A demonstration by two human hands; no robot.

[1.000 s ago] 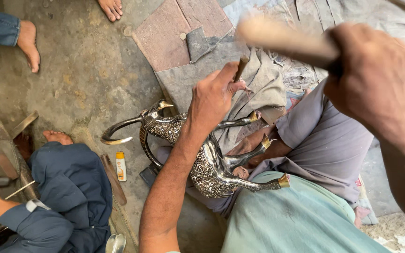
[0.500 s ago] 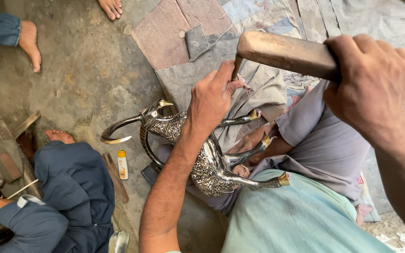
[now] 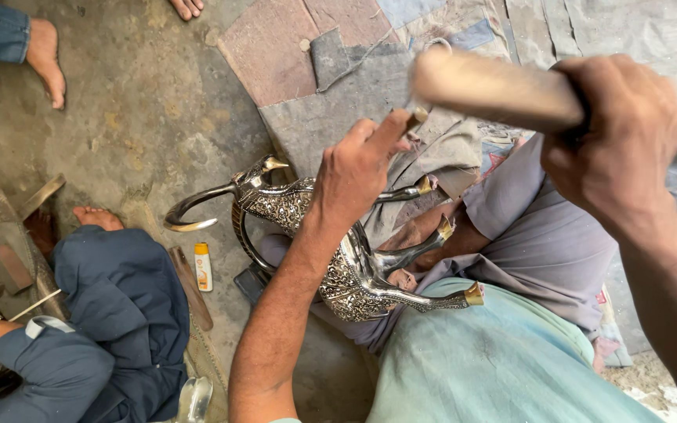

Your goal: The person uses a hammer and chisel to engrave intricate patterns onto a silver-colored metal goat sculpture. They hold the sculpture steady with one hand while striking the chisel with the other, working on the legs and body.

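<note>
**A silver deer on my lap and a wooden handle up high**

My left hand (image 3: pixel 358 168) rests on top of a shiny metal deer figure (image 3: pixel 331 251). My fingers are pressed together around a small stick-like tool (image 3: pixel 415 117), with its tip poking out past my fingertips. I cannot tell what kind of tool it is.

The deer lies on its side across my lap, on my grey trousers (image 3: pixel 526 235). Its long body runs at a slant, from upper left to lower right. Its head and long curved horns (image 3: pixel 190 211) point left, out over the concrete floor (image 3: pixel 135 117). Its thin legs stick out to the right, and each ends in a little gold hoof (image 3: pixel 473 294).

My right hand (image 3: pixel 617 137) is up high, near the camera. Its grip is closed tight around a thick wooden handle (image 3: pixel 495 88), which points left and looks blurry.

Another person in blue clothes (image 3: pixel 119 313) sits on the floor to the left. A small yellow tube (image 3: pixel 203 266) lies beside them.
</note>
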